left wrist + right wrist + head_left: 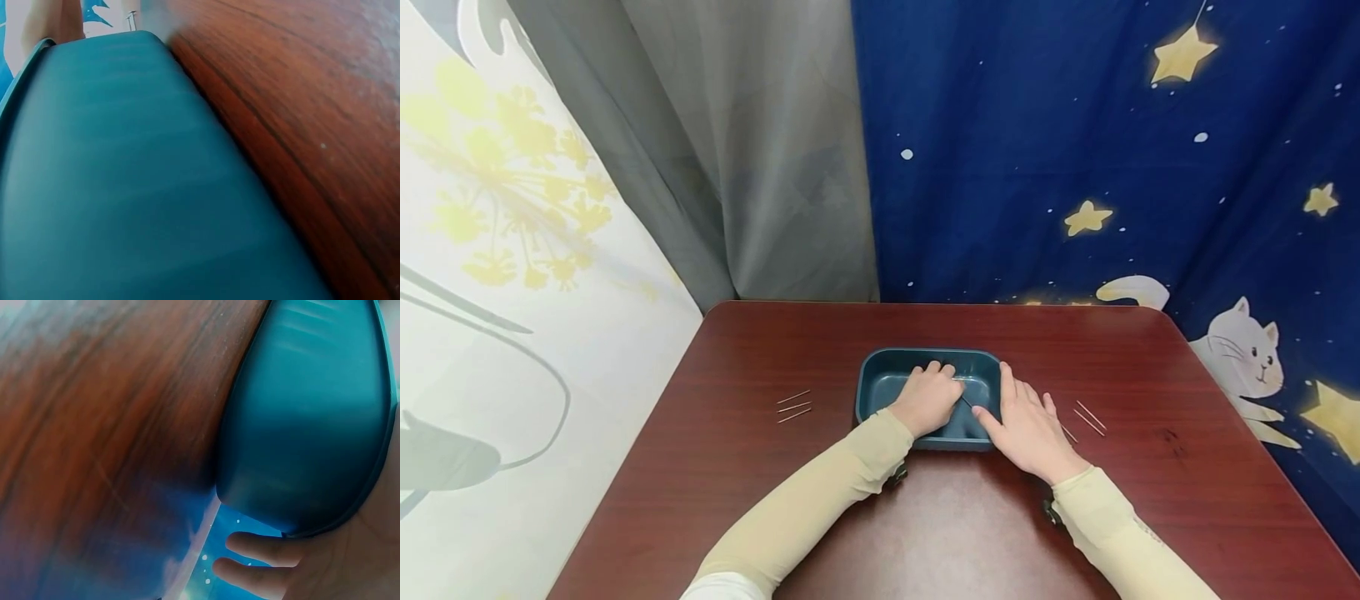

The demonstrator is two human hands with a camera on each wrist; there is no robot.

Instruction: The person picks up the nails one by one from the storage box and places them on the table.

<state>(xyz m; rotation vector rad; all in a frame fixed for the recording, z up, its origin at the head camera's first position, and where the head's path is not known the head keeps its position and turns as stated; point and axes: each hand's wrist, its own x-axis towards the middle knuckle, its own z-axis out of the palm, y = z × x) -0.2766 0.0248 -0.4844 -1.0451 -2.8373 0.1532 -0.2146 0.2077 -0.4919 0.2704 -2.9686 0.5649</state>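
Observation:
A dark teal rectangular box (887, 357), without a lid, stands on the table. My left hand (929, 400) reaches over its front wall into it, fingers curled. A thin nail (967, 402) shows at the fingertips of that hand, which seems to pinch it; most of the grip is hidden. My right hand (1033, 425) rests along the box's right rim with fingers extended, the thumb reaching over the inside. In the right wrist view, two fingers (262, 550) of it extend past the box's corner. Several loose nails (793, 407) lie on both sides of the box.
Three nails lie left of the box. More nails (1090, 418) lie beside my right hand, one partly behind it. The reddish-brown wooden table (760, 350) ends at the back against a grey curtain (797, 167) and a blue starry curtain (1000, 167).

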